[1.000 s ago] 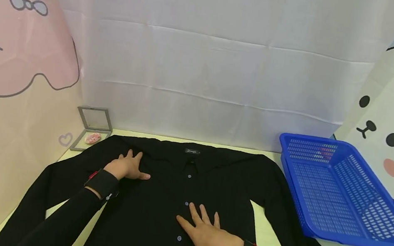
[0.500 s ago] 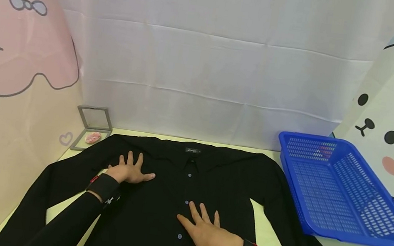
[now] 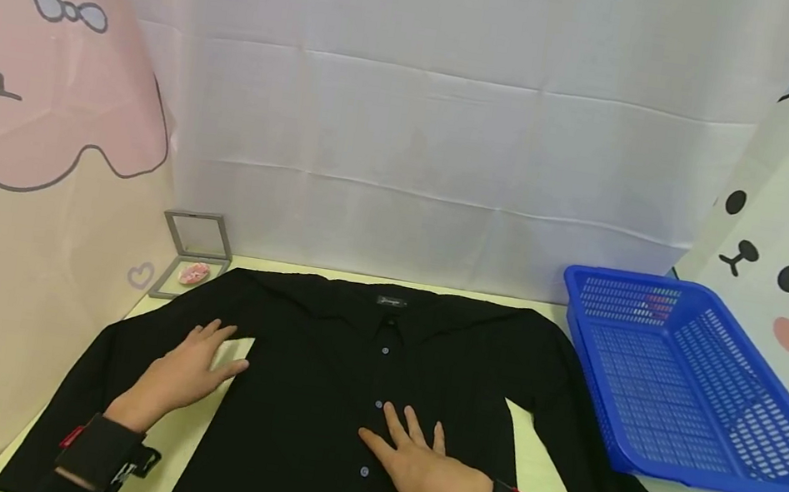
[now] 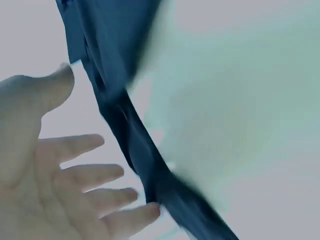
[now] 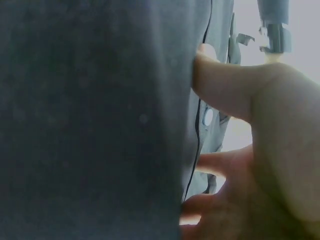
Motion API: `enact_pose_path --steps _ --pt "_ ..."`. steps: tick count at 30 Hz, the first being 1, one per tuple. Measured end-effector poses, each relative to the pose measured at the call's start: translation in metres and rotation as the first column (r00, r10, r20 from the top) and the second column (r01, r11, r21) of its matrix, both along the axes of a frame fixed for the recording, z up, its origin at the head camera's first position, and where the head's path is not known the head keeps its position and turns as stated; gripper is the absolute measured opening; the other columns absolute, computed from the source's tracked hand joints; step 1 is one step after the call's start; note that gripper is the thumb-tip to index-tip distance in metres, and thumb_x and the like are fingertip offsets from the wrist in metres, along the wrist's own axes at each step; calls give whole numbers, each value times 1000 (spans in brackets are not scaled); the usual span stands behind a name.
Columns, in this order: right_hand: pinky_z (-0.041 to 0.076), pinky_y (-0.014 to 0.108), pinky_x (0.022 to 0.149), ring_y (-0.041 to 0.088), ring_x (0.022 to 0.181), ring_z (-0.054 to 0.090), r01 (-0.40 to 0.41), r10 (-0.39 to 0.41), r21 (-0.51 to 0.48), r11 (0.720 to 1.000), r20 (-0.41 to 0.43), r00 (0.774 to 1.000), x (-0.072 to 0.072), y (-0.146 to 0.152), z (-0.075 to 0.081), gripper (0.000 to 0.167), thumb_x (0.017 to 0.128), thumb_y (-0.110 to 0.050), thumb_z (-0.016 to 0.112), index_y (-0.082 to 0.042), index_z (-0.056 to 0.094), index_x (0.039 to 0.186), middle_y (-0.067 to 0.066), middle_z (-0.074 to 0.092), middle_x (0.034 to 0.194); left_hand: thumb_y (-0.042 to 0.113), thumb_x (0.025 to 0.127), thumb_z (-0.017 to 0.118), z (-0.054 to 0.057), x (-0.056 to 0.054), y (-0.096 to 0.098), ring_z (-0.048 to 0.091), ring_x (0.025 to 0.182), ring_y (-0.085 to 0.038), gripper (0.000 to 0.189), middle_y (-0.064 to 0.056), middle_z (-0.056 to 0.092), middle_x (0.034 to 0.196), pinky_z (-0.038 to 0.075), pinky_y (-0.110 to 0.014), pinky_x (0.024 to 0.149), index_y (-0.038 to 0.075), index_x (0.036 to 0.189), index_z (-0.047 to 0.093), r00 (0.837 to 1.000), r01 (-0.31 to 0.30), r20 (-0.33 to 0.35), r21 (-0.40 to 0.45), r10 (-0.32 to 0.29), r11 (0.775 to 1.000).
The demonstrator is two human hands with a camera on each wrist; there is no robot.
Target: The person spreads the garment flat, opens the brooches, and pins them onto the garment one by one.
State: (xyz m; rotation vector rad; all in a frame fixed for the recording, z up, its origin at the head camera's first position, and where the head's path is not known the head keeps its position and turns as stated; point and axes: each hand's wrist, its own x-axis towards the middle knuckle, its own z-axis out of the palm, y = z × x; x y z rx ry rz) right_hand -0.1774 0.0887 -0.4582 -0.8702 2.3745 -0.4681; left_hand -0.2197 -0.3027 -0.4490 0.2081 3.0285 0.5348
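Observation:
A black long-sleeved button-up shirt [image 3: 302,418] lies spread front side up, its collar toward the back wall. My left hand [image 3: 183,372] is over the gap between the shirt's body and its left-lying sleeve, fingers straight and thumb apart. In the left wrist view that hand [image 4: 65,170] holds nothing, with dark cloth [image 4: 135,135] beyond its fingertips. My right hand [image 3: 418,480] rests with spread fingers on the shirt front, beside the button row. Seen from the right wrist, its thumb and fingers lie near a pale button [image 5: 208,117].
A blue plastic basket [image 3: 692,389] stands at the right, beside the shirt's sleeve. At the back left is a small grey hinged frame [image 3: 196,237] with a pink oval piece [image 3: 194,274] in it. A white cloth wall [image 3: 418,132] rises behind the pale yellow table [image 3: 551,478].
My left hand has moved off the shirt's chest, left and toward me, to the gap by the sleeve. The right hand has stayed in place on the shirt front.

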Motion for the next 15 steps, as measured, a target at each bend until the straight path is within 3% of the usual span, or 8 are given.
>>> enact_pose_path --steps 2,4,8,10,12,15 --pt "18 84 110 51 157 7 -9 9 -11 1000 1 1000 -1 1 -2 91 89 -61 71 -37 25 163 15 1 174 53 102 58 1 15 -19 35 138 -64 77 -39 34 156 40 -79 97 -7 149 45 996 -73 -50 -22 72 997" --pt "19 84 110 50 157 8 -8 8 -13 1000 -12 1000 -2 1 -5 91 88 -63 71 -40 25 163 13 2 174 50 102 59 3 28 -37 41 133 -65 76 -41 38 151 43 -77 94 -12 145 47 988 -149 -49 -33 147 988" --pt "18 85 108 51 157 8 -13 13 -28 1000 -21 1000 -4 3 -14 92 87 -68 68 -42 23 163 14 1 174 54 101 59 7 47 -67 47 123 -66 85 -46 44 141 47 -72 90 -20 140 46 957 -270 91 -67 275 961" --pt "19 86 108 52 156 8 -15 15 -30 999 -27 1000 -5 3 -16 91 87 -68 68 -43 23 162 14 1 174 56 99 60 6 53 -76 49 120 -66 88 -46 47 138 49 -70 88 -21 138 47 936 -288 186 -86 300 954" --pt "19 85 108 51 156 9 -11 10 -30 999 -25 1000 -5 4 -18 91 86 -67 70 -44 25 162 13 2 174 56 97 63 4 59 -82 51 117 -65 87 -46 49 134 51 -67 86 -20 137 49 924 -272 250 -100 289 957" --pt "19 86 108 52 156 9 -16 16 -22 1000 -21 1000 -4 4 -16 92 86 -66 71 -43 24 162 14 1 174 51 94 70 0 66 -88 53 114 -64 79 -47 50 130 52 -64 84 -15 134 54 923 -230 291 -106 251 968"
